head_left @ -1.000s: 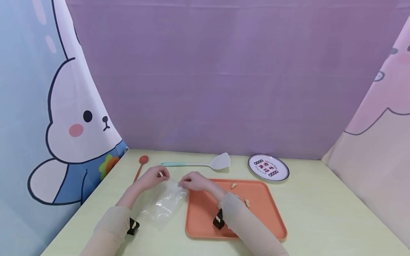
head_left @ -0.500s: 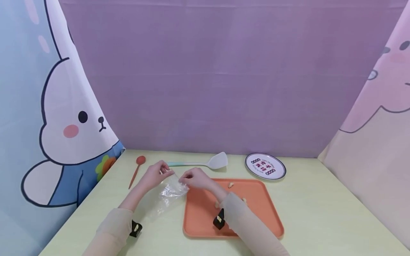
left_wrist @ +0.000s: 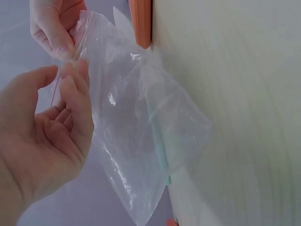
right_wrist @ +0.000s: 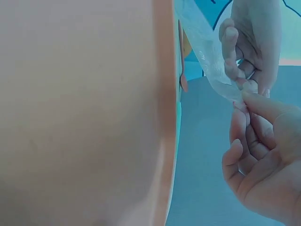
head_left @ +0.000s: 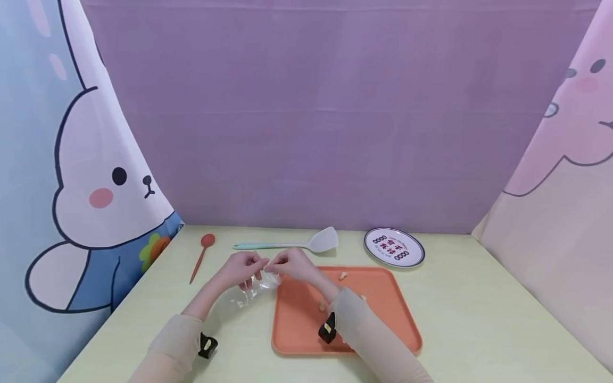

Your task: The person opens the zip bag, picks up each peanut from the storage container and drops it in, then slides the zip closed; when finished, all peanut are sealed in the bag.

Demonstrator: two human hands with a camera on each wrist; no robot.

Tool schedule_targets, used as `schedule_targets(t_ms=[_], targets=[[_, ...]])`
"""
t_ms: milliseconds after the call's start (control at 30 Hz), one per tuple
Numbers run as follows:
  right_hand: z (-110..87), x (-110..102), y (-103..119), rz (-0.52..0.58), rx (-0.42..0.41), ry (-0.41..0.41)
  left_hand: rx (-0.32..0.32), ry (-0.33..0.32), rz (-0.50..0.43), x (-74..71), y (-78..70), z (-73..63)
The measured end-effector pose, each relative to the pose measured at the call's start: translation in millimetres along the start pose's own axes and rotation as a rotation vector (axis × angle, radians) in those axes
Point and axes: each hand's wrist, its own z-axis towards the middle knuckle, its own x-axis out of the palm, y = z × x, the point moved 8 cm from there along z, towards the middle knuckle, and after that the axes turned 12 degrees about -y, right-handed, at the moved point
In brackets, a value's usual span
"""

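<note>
A clear plastic zip bag (left_wrist: 127, 103) with a red line along its mouth hangs from the right hand (head_left: 293, 265). That hand pinches the bag's mouth between thumb and forefinger, as the right wrist view shows. The left hand (head_left: 243, 268) is right beside it, fingertips against the bag's mouth and close to the right fingertips. In the left wrist view, the left thumb (left_wrist: 46, 76) stands apart from the loosely bent fingers. In the head view the hands partly cover the bag.
An orange tray (head_left: 383, 340) with several peanuts (head_left: 342, 276) lies under the right forearm. Behind are a white spatula (head_left: 323, 240) with a mint handle and a printed plate (head_left: 395, 248). A red spoon (head_left: 207, 240) lies at the left.
The left hand has moved right along the bag's mouth to the right hand's fingertips. The bag now hangs more gathered beneath the hands. The view has shifted slightly.
</note>
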Motion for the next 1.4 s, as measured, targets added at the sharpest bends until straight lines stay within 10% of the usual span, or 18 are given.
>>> schedule_targets(t_ms=[533,1000,1400], targets=[[-8.1,-8,8,0.162,0.076,0.046,0.032,0.086,-0.128,0.6,-3.7,-5.1],[-1.5,-22,-1,0.023,0.053,-0.167,-0.046,0.141,-0.228,6.9,5.7,-10.7],[-6.2,-26,-5,0.148,0.140,-0.120,-0.017,0.059,-0.158,-5.5,-5.8,-15.9]])
